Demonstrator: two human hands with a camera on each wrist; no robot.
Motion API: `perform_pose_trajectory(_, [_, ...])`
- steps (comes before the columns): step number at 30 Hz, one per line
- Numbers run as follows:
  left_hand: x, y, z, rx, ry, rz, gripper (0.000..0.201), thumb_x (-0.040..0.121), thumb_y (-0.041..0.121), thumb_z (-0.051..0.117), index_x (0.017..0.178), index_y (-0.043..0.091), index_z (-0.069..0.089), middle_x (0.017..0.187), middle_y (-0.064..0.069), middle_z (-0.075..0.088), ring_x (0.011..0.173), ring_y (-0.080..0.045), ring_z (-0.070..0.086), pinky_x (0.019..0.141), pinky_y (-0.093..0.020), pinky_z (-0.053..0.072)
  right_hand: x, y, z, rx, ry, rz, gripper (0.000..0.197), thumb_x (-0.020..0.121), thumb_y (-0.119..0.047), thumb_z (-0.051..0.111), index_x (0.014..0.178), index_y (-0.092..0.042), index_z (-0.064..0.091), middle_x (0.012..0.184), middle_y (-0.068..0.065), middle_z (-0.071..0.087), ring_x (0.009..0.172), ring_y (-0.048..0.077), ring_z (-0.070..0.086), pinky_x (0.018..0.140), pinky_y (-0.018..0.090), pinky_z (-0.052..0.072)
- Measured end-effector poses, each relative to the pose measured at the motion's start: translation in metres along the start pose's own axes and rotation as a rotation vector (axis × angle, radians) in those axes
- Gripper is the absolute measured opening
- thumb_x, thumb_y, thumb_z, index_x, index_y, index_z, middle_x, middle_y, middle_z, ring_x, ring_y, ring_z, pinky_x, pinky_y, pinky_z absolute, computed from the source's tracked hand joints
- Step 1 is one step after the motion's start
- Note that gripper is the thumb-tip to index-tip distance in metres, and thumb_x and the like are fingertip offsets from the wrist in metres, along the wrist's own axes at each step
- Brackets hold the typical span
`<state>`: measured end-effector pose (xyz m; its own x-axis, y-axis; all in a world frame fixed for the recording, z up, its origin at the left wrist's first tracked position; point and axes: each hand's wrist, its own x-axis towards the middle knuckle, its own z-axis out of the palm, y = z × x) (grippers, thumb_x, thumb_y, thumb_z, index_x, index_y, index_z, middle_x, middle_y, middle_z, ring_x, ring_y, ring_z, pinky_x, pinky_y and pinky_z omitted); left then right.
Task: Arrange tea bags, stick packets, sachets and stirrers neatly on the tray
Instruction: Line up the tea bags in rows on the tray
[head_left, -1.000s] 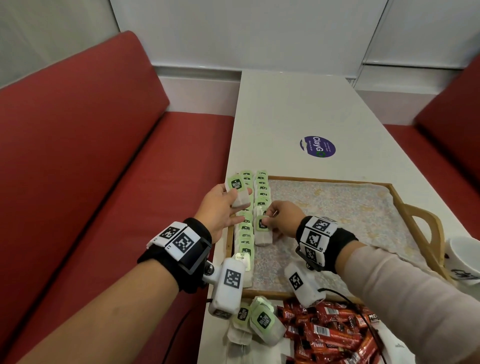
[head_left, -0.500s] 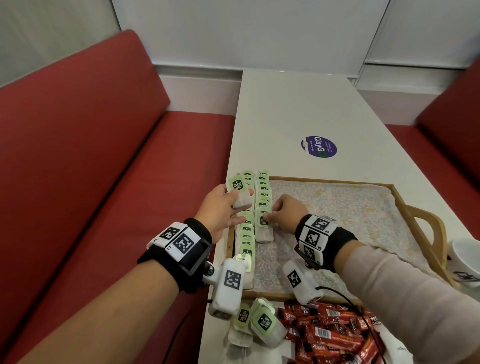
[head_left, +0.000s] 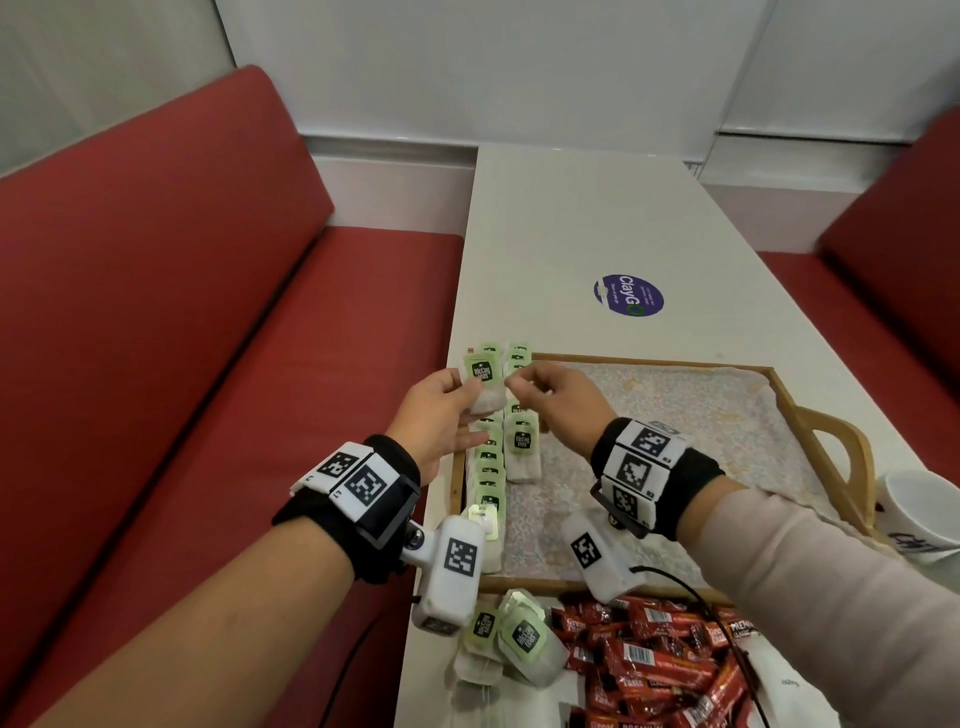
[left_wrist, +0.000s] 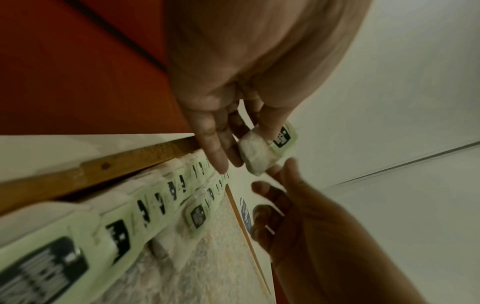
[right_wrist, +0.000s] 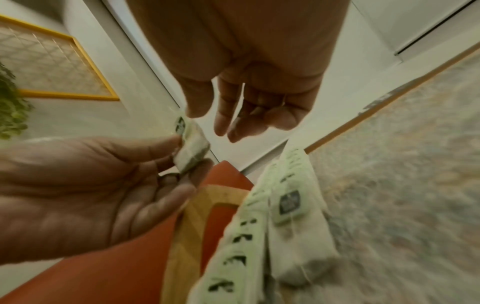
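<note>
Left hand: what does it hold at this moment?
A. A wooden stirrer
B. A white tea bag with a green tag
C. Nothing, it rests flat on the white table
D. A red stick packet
B: the left hand pinches a white tea bag with a green tag between thumb and fingers, above the rows of tea bags on the wooden tray; the left wrist view shows the same pinch.

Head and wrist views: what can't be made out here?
- White cup: head view, cut off by the right edge.
- Red stick packets: the bottom edge and right forearm hide part of the pile.
- Tea bag rows: right wrist view, label print blurred.
- Stirrers: none visible.
</note>
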<state>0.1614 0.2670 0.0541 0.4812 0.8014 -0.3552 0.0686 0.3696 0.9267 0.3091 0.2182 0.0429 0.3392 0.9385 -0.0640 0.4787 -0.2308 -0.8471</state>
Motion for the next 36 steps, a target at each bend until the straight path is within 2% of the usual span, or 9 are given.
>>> perform_pose_trajectory(4, [-0.003,-0.001,0.002,0.106,-0.035,0.040,0.012,0.098,0.019,0.051,0.092,0.020,0.060,0.098,-0.005,0.069,0.086,-0.010,0.065,0.064,-0.023,0.055,-0.003,-0.014,-0.003,0.050,-0.017,-0.086,0.009,0.088,-0.029,0.065,0.095,-0.024,0.062,0.084,0.002,0.064,0.067,0.012,0.056,0.069,0.034,0.050])
perform_pose_trajectory(7, [-0.005,-0.003,0.004,0.180,-0.045,0.063,0.008,0.097,0.016,0.054,0.094,0.017,0.061,0.083,0.003,0.061,0.067,0.000,0.060,0.055,-0.017,0.050,-0.007,-0.015,-0.001,0.059,-0.012,-0.087,0.011,0.087,-0.014,0.065,0.080,-0.021,0.061,0.073,0.005,0.061,0.060,0.014,0.055,0.061,0.031,0.051])
perform_pose_trajectory(12, [-0.007,-0.007,0.000,0.234,-0.010,0.069,0.010,0.093,0.013,0.059,0.098,0.022,0.060,0.088,0.003,0.054,0.075,-0.006,0.053,0.057,-0.019,0.049,-0.014,-0.002,-0.005,0.089,-0.004,0.028,0.018,0.088,-0.008,0.064,0.074,-0.017,0.057,0.066,0.002,0.060,0.046,0.008,0.053,0.050,0.020,0.044])
perform_pose_trajectory(16, [-0.009,-0.009,-0.003,0.234,-0.004,0.064,0.012,0.094,0.011,0.057,0.100,0.020,0.059,0.094,0.000,0.055,0.081,-0.009,0.054,0.064,-0.025,0.051,-0.022,0.009,-0.009,-0.036,-0.156,0.173,0.017,0.090,-0.011,0.062,0.076,-0.016,0.054,0.064,-0.001,0.060,0.042,0.008,0.055,0.038,0.012,0.036])
perform_pose_trajectory(24, [-0.007,-0.009,-0.002,0.235,-0.005,0.073,0.013,0.094,0.008,0.056,0.101,0.019,0.058,0.094,0.002,0.055,0.080,-0.007,0.054,0.064,-0.024,0.051,-0.027,0.021,-0.001,-0.131,-0.304,0.286,0.010,0.089,-0.012,0.063,0.095,-0.012,0.055,0.070,0.002,0.063,0.046,0.011,0.058,0.046,0.018,0.042])
perform_pose_trajectory(26, [-0.007,-0.010,-0.003,0.233,-0.005,0.073,0.014,0.094,0.008,0.056,0.101,0.019,0.058,0.095,0.002,0.056,0.081,-0.007,0.054,0.065,-0.025,0.051,-0.024,0.023,0.002,-0.172,-0.291,0.296,0.009,0.088,-0.011,0.064,0.086,-0.012,0.055,0.068,0.002,0.061,0.043,0.010,0.057,0.049,0.020,0.045])
perform_pose_trajectory(29, [-0.007,-0.010,-0.004,0.232,-0.003,0.077,0.015,0.094,0.007,0.056,0.103,0.018,0.058,0.097,0.002,0.056,0.081,-0.007,0.054,0.065,-0.025,0.051,-0.018,0.022,0.004,-0.308,-0.240,0.289,0.032,0.086,-0.016,0.068,0.065,-0.017,0.043,0.062,-0.001,0.051,0.049,0.013,0.049,0.052,0.024,0.040])
perform_pose_trajectory(34, [-0.007,-0.010,-0.004,0.228,-0.006,0.072,0.015,0.094,0.006,0.056,0.100,0.020,0.058,0.099,0.002,0.058,0.082,-0.007,0.055,0.063,-0.023,0.051,-0.015,0.021,0.004,-0.354,-0.272,0.345,0.037,0.084,-0.020,0.070,0.063,-0.019,0.039,0.056,-0.003,0.051,0.039,0.007,0.049,0.047,0.021,0.038])
perform_pose_trajectory(36, [-0.007,-0.010,-0.004,0.228,-0.004,0.070,0.016,0.094,0.006,0.056,0.098,0.021,0.058,0.102,0.000,0.058,0.082,-0.007,0.055,0.063,-0.023,0.051,-0.013,0.021,0.004,-0.356,-0.258,0.340,0.037,0.085,-0.021,0.070,0.064,-0.019,0.039,0.058,-0.001,0.050,0.047,0.012,0.047,0.053,0.024,0.039])
